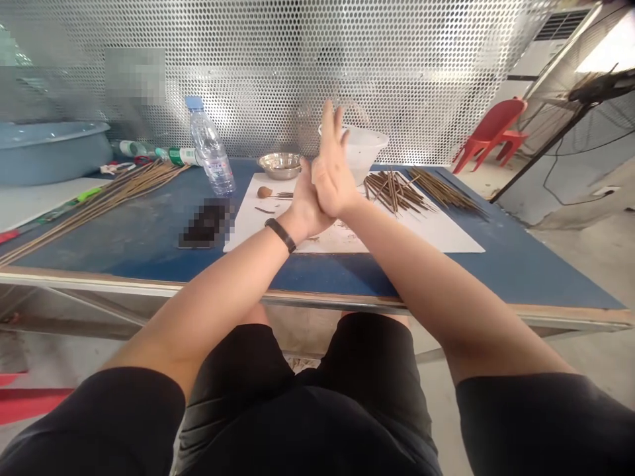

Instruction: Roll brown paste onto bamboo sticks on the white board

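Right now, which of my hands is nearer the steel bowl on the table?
Left. Your left hand is just in front of the steel bowl and to its right; your right hand is further right, pressed against the left.

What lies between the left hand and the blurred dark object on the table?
The head view shows a white sheet between the left hand and the blurred object, bearing a small brown lump and a thin dark sliver.
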A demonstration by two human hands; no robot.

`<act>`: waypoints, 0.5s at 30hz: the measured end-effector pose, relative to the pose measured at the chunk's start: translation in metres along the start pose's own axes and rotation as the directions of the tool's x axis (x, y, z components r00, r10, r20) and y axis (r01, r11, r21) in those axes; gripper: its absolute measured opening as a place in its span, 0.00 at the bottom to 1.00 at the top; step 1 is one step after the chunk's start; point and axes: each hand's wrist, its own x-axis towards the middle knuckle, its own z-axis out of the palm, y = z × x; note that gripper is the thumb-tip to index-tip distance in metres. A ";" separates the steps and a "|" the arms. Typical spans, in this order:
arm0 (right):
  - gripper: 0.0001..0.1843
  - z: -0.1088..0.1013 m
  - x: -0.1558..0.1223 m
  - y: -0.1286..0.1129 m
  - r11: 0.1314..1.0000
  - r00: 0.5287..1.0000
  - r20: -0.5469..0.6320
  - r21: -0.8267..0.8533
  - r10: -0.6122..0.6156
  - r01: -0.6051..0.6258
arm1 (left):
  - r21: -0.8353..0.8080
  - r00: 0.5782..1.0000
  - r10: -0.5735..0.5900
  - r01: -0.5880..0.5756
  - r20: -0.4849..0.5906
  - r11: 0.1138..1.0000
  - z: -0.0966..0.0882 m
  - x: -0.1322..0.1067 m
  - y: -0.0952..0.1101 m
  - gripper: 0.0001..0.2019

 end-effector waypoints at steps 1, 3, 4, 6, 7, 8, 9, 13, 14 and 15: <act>0.46 -0.002 0.003 0.017 0.999 0.999 -0.030 -0.026 0.037 -0.037 | -0.092 0.989 -0.021 0.035 0.145 0.995 -0.004 -0.001 0.002 0.33; 0.44 -0.005 0.005 0.048 0.990 0.990 -0.105 -0.092 0.093 -0.103 | -0.366 0.833 -0.056 0.301 0.550 0.880 -0.015 -0.001 0.010 0.25; 0.46 -0.005 0.005 0.060 0.986 0.987 -0.125 -0.116 0.105 -0.119 | -0.438 0.743 -0.049 0.445 0.668 0.781 -0.021 -0.001 0.015 0.23; 0.51 -0.002 0.004 0.074 0.981 0.989 -0.107 -0.153 0.104 -0.120 | -0.501 0.638 -0.052 0.650 0.769 0.572 -0.031 0.000 0.026 0.20; 0.51 0.000 0.004 0.076 0.980 0.991 -0.085 -0.159 0.107 -0.120 | -0.506 0.615 -0.079 0.708 0.784 0.494 -0.035 -0.001 0.031 0.19; 0.49 0.002 0.004 0.077 0.979 0.991 -0.063 -0.161 0.118 -0.127 | -0.495 0.597 -0.115 0.745 0.794 0.447 -0.038 -0.002 0.035 0.18; 0.45 0.004 0.004 0.076 0.977 0.989 -0.050 -0.157 0.137 -0.143 | -0.468 0.574 -0.148 0.769 0.806 0.435 -0.042 -0.002 0.039 0.17; 0.35 0.005 0.001 0.075 0.934 0.946 0.030 -0.168 0.324 -0.315 | -0.296 0.439 -0.133 0.770 0.889 0.565 -0.059 -0.005 0.044 0.16; 0.33 0.003 -0.001 0.077 0.923 0.929 0.100 -0.195 0.356 -0.332 | -0.269 0.422 -0.125 0.751 0.898 0.602 -0.062 -0.005 0.043 0.13; 0.30 0.001 -0.003 0.079 0.916 0.909 0.188 -0.229 0.372 -0.328 | -0.247 0.423 -0.135 0.727 0.896 0.640 -0.065 -0.004 0.042 0.10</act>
